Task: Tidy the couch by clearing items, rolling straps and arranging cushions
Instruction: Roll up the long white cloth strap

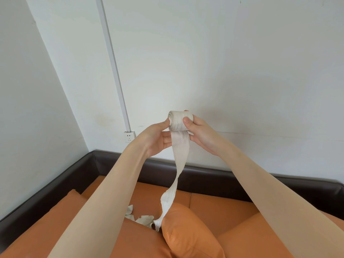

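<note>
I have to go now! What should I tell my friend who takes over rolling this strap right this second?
Right hand: its grip curls round the rolled part of the strap, thumb on the front.
Left hand: thumb on the roll's end, fingers behind the loose tail just below it.
The loose tail hangs down, twists, and ends in a heap on the couch seat beside the orange cushion.
Done: a thick roll is wound.
Left: wind in the hanging tail and the heap, put the roll away, then straighten the cushion.
</note>
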